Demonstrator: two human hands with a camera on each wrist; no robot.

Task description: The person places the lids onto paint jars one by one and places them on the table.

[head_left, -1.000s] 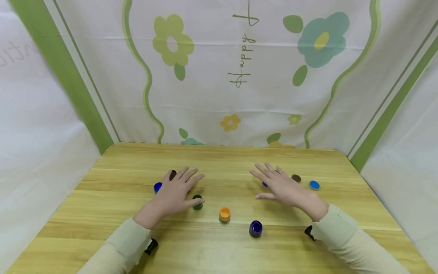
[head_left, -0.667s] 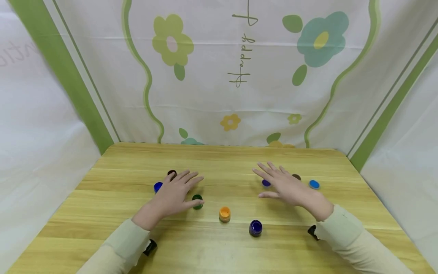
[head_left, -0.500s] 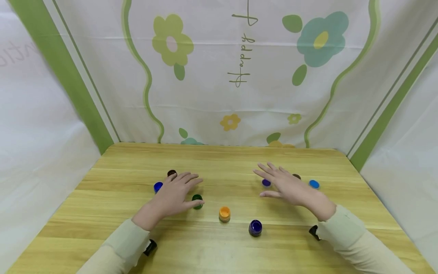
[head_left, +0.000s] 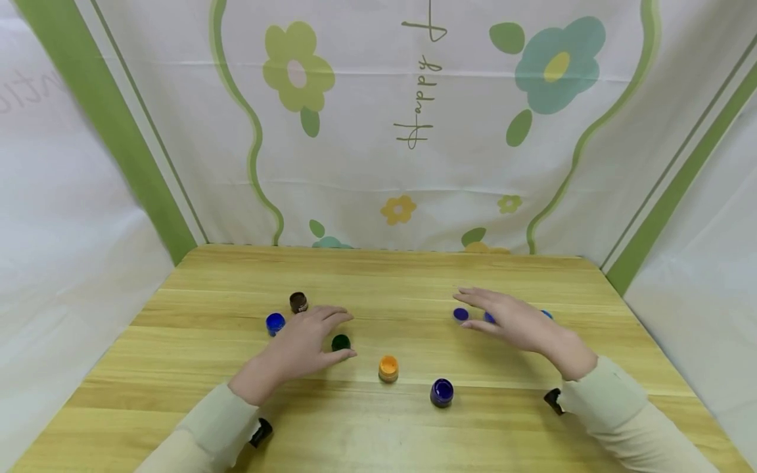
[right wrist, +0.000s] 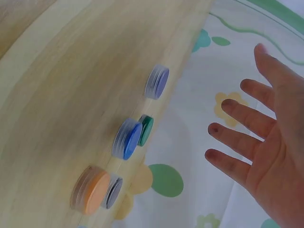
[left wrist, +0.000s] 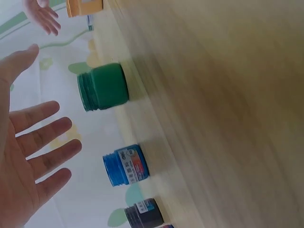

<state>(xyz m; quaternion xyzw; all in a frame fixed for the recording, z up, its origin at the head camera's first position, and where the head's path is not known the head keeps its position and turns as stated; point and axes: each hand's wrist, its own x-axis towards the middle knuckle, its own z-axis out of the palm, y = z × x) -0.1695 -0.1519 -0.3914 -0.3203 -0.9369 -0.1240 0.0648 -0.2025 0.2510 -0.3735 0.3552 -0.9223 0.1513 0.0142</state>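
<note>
My left hand [head_left: 296, 345] hovers over small paint jars on the left, its fingers loosely extended and holding nothing. Nearest its thumb is a green jar [head_left: 341, 342]; a dark blue jar [head_left: 275, 322] and a dark brown jar [head_left: 298, 301] stand beyond. The left wrist view also shows a lighter blue jar [left wrist: 127, 165]. On the right, my right hand [head_left: 520, 322] hovers over loose jar lids, palm free. A purple lid [head_left: 460, 315] and a blue lid [head_left: 489, 317] lie by its fingers; an orange lid [right wrist: 97, 192] and a green lid [right wrist: 146, 130] show in the right wrist view.
An open orange jar [head_left: 388, 369] and an open purple jar [head_left: 441, 393] stand between the hands on the wooden table [head_left: 384, 437]. A light blue lid [head_left: 547, 314] pokes out behind the right hand. A flowered white cloth [head_left: 367, 151] hangs along the back.
My right hand has moved rightward and slightly nearer, uncovering the purple and blue lids. My left fingers have drawn back a little, so the dark brown jar shows fully. Jars and lids stay put.
</note>
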